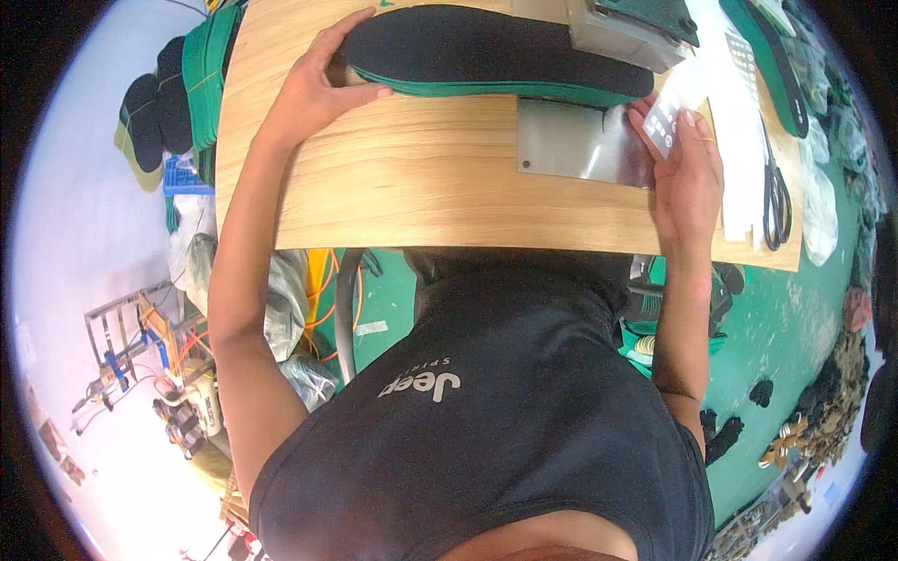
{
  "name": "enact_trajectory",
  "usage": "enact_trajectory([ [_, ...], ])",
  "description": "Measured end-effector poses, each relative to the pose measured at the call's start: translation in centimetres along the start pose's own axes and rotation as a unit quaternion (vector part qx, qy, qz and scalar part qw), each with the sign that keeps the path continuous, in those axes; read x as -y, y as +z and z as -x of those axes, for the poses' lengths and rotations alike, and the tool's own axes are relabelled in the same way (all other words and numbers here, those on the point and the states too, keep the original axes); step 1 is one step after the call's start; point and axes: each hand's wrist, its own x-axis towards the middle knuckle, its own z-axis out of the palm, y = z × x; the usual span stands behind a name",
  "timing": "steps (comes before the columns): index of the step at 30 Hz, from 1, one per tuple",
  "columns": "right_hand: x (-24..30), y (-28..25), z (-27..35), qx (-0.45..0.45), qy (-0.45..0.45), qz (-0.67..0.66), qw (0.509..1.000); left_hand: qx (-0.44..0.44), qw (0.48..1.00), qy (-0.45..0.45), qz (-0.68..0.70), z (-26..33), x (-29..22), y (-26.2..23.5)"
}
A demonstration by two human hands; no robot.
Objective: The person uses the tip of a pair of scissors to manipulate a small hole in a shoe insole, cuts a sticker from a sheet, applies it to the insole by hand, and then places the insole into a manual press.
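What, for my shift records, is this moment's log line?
left hand: gripping black-green insole stack; right hand: holding printed label; metal plate: on table

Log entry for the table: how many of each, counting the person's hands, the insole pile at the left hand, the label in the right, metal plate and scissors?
Hands: 2 (left hand, right hand)
Insole pile: 1, layers not countable
Label: 1
Metal plate: 1
Scissors: 1 pair
Total: 6

The insoles (477,56) are black on top and green-edged, the tabletop (402,178) wood-grained tan, the floor (795,309) green.
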Motion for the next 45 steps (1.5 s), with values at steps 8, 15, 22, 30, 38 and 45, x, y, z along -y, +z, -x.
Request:
enact_trajectory([
  [8,-0.2,-0.4,-0.4,-0.037,0.002,-0.021,0.999,0.011,0.997,0.068,-0.022,-0.3,1.0,-0.3],
  [15,0.8,0.4,0.1,0.014,-0.057,-0.092,0.994,0.039,0.997,0.06,0.043,-0.4,0.8,-0.6],
  [22,0.3,0.2,-0.4,0.014,-0.03,-0.064,0.997,-0.015,0.998,0.058,-0.017,-0.2,0.3,0.3],
  [30,-0.2,0.0,-0.7,0.005,-0.027,-0.063,0.998,-0.044,0.995,0.053,-0.065,-0.3,1.1,0.1],
  [38,0.0,0.3,-0.5,0.004,-0.019,-0.065,0.998,-0.037,0.994,0.067,-0.075,-0.1,0.9,0.1],
  [45,-0.6,0.0,-0.5,0.016,-0.011,-0.078,0.997,-0.032,0.998,0.051,-0.001,-0.1,0.7,0.2],
])
